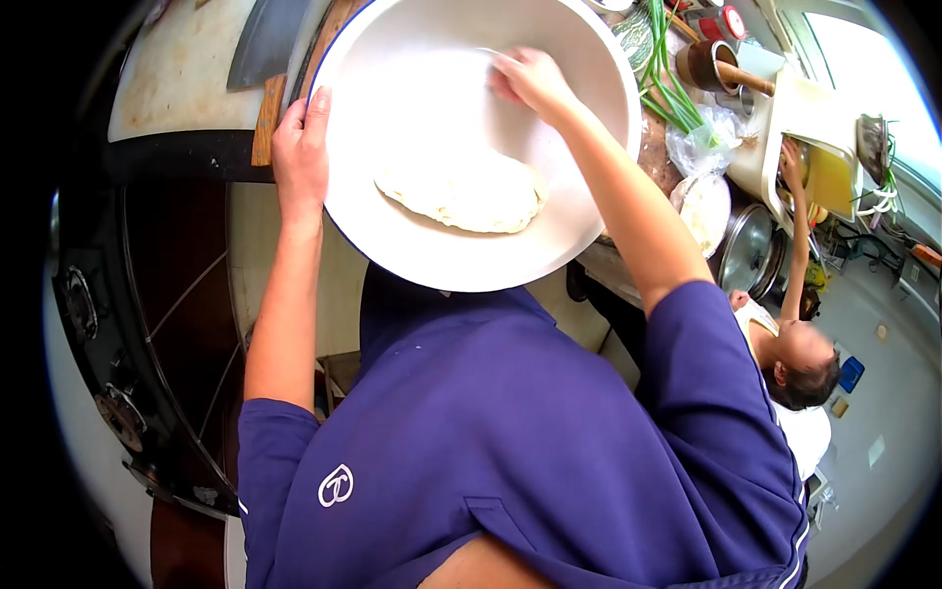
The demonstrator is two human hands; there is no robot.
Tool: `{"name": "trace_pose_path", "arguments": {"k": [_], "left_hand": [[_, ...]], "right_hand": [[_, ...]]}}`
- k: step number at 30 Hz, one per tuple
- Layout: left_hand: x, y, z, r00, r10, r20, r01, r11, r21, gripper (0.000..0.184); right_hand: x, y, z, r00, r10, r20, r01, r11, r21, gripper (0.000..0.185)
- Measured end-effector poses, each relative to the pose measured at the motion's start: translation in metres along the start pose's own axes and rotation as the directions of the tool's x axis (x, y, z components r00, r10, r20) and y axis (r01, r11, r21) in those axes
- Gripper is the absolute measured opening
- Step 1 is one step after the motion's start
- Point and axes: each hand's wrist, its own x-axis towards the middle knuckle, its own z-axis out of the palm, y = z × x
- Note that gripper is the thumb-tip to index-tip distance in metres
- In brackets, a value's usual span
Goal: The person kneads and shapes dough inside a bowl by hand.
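A large white basin with a blue rim (343,211) is tilted toward me over the counter edge. A flattened lump of pale dough (471,196) lies in its lower part. My left hand (302,147) grips the basin's left rim, thumb on the edge. Inside the basin, above the dough, my right hand (530,80) is closed round a thin light utensil, its shape blurred and mostly lost against the white wall.
At the left, a cleaver (267,44) with a wooden handle lies on a cutting board (177,79). Green onions (667,83), a plastic bag (705,142), a brown pot (702,67) and a metal lid (748,250) crowd the right side. Another person (785,353) reaches toward a window-side container.
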Motion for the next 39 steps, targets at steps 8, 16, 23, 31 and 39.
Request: {"name": "trace_pose_path", "arguments": {"k": [8, 16, 23, 31, 39], "left_hand": [[0.002, -0.005, -0.003, 1.0, 0.002, 0.002, -0.002, 1.0, -0.007, 0.044], [0.002, -0.008, -0.003, 1.0, 0.013, 0.011, -0.013, 1.0, -0.011, 0.044], [0.001, -0.001, -0.003, 1.0, -0.012, 0.018, 0.011, 1.0, 0.019, 0.047], [0.006, -0.009, -0.004, 0.999, 0.029, 0.019, -0.031, 0.995, 0.093, 0.048], [0.003, -0.008, -0.003, 0.999, 0.05, 0.021, -0.051, 0.996, 0.077, 0.049]], "right_hand": [[0.0, 0.009, -0.014, 0.947, 0.32, -0.01, -0.315, 0.937, 0.148, 0.028], [-0.032, -0.084, 0.103, 0.749, -0.298, 0.591, 0.574, 0.738, -0.355, 0.031], [-0.012, -0.076, 0.082, 0.736, -0.185, 0.651, 0.266, 0.963, -0.028, 0.03], [-0.11, -0.011, 0.026, 0.867, -0.242, 0.436, 0.431, 0.804, -0.41, 0.091], [-0.113, -0.014, 0.038, 0.949, -0.212, 0.235, 0.291, 0.877, -0.382, 0.081]]}}
